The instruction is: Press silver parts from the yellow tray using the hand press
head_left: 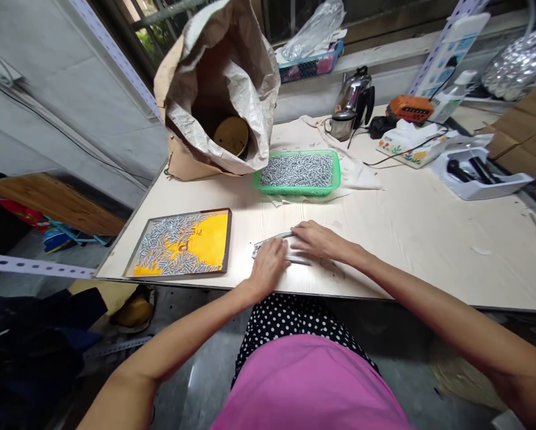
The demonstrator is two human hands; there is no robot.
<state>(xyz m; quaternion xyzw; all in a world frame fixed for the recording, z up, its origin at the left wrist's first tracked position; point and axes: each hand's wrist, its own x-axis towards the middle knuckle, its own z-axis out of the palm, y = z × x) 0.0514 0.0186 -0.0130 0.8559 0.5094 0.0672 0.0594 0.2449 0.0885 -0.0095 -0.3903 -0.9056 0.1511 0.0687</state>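
Observation:
My left hand (268, 267) rests palm down near the table's front edge, fingers curled over a small clear plastic bag of silver screws (272, 242) that lies flat on the wood. My right hand (316, 240) lies just to its right, fingers together and pressing on the same bag. Only the bag's left end shows between the two hands. A flat yellow tray (209, 242) strewn with loose screws sits to the left. A green basket (337, 173) filled with screws stands behind the hands.
A big crumpled paper sack (223, 65) with a yellow tub inside stands at the back left. A kettle (351, 98), an orange tool (409, 108), a tissue box (409, 146) and a white tray (478, 188) line the back right. The pale table (429, 239) ends near my lap.

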